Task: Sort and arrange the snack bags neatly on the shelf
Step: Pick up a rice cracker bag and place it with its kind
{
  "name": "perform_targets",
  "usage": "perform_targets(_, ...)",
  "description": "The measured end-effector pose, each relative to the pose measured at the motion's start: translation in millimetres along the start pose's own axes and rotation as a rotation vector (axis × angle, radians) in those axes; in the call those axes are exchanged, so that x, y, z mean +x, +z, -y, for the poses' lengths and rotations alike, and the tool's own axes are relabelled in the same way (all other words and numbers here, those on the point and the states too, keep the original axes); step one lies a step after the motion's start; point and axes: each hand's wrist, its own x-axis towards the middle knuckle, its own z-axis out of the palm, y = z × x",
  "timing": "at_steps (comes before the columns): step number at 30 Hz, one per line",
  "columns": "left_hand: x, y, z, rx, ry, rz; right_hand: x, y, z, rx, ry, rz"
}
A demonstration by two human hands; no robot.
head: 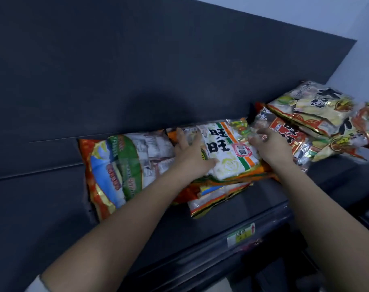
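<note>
Snack bags lie in a loose row along the back of the dark shelf point(53, 207), some overlapping. At the middle, a white bag point(230, 152) tops a small stack whose lower bags jut toward the shelf's front edge. The left hand point(190, 157) lies flat on that bag's left side, fingers spread and pressing down. The right hand point(272, 146) rests on its right end, fingers a little apart and curled over the edge; they are blurred, so I cannot tell whether they pinch the film. A green bag point(124, 167) lies just beside the stack on the left, touching it. Toward the right end, a red bag point(284, 131) and a gold bag point(314, 106) lean on each other, tilted.

These bags look light, soft and puffed with air, with slick crinkly film and brittle contents, so pressing hard would likely crush them. Holding by the two short ends or the side seams seems safest. The shelf's left half and front strip are bare, giving room to slide bags; its front edge is close under the stack, so an overhanging bag could slip off.
</note>
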Motion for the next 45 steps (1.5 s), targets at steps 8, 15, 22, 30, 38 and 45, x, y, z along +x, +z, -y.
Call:
perform_targets(8,30.2,44.9,-7.5,0.151,-0.079,0.046,42.9,39.3,-23.2,-0.182,-0.061,0.030)
perform_targets(15,41.6,57.2,-3.4,0.367,-0.049,-0.035,45.1,70.0,-26.0,-0.344,-0.176,0.154)
perform_targets(22,20.1,28.2,-4.2,0.505,0.017,0.012,31.2,71.1,-10.3,-0.238,-0.191,0.188)
perform_targets(30,-58.5,-80.7,60.1,0.538,-0.029,-0.057,-51.3,68.3,71.0,-0.018,-0.586,0.273)
perform_targets(38,-123.3,-92.7,154.4,-0.112,-0.195,-0.244,-106.4,97.5,113.1,-0.473,-0.405,0.306)
perform_targets(45,-133.8,-76.5,144.0,-0.624,-0.074,-0.220,-120.9,103.0,124.3,-0.179,-0.331,0.433)
